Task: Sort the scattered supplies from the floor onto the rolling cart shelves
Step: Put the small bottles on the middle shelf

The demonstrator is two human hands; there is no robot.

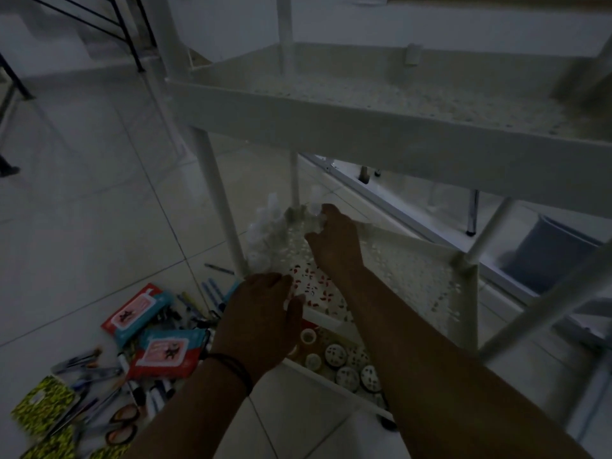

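Head view, dim light: I look down on a white rolling cart [364,127] with perforated shelves. Its upper shelf [414,97] shows only bare perforated floor where I can see it. On the middle shelf [414,270], clear plastic bags [265,233] are bunched along the far left corner, beside the cart's leg. My right hand [334,240] reaches across this shelf with its fingers curled round a crumpled clear plastic piece [316,215] at the far rim. My left hand [261,313] sits at the shelf's near edge, fingers bent downward over the rim; whether it holds anything I cannot tell. A dark band [228,366] circles that wrist. On the bottom shelf [331,376], seen below the left hand, lie several tape rolls [347,369], some patterned with dark marks, close together. The tiled floor [99,210] to the left of the cart carries the unsorted supplies: two red-and-teal wipe packets [139,313], one partly over the other's corner; pens [212,293] near the cart's leg; scissors [122,422] with dark handles; and yellow-patterned packets [43,399] at the lower left. A grey bin [546,253] stands beyond the cart on the right.
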